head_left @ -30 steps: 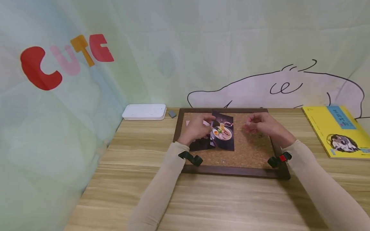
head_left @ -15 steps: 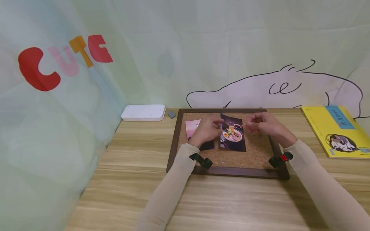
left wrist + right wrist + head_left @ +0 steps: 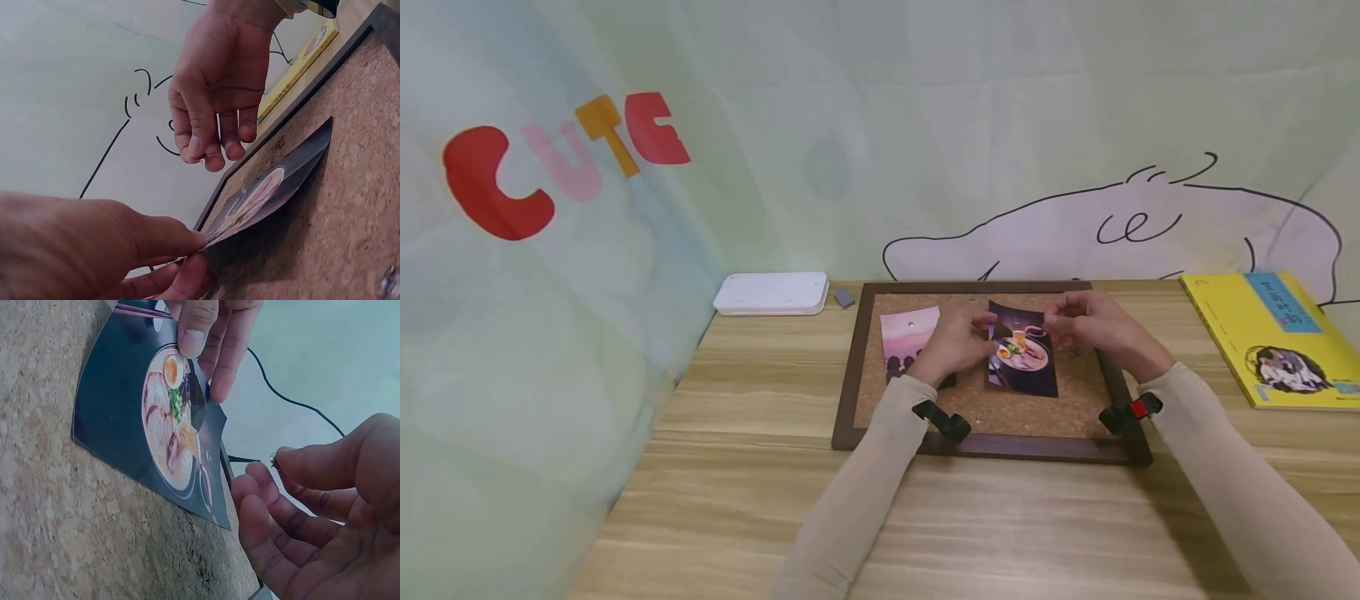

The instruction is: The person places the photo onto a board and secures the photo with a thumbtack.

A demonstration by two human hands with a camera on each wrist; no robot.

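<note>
My left hand (image 3: 957, 340) pinches the left edge of a photo of a ramen bowl (image 3: 1030, 367) between thumb and fingers. Bowed and tilted, the photo stands partly off the corkboard (image 3: 1067, 415), as the left wrist view shows. Close to the photo's right upper side, my right hand (image 3: 1093, 327) holds a tiny shiny thumbtack (image 3: 274, 460) at its thumb tip, its point visible in the right wrist view. A pink sunset photo (image 3: 901, 335) lies on the board at left, a tack (image 3: 912, 323) near its top; my left hand hides part of it.
The board's dark frame (image 3: 1037, 448) surrounds the cork. A shiny tack (image 3: 390, 284) is on the cork near the front. On the wooden table are a white case (image 3: 771, 293), a small grey block (image 3: 844, 297) and a yellow book (image 3: 1270, 342). A printed curtain hangs behind.
My left hand has carried the ramen photo rightward, off the pink photo, uncovering more of that one. My right hand has hardly moved, and the ramen photo now reaches its fingertips in the head view.
</note>
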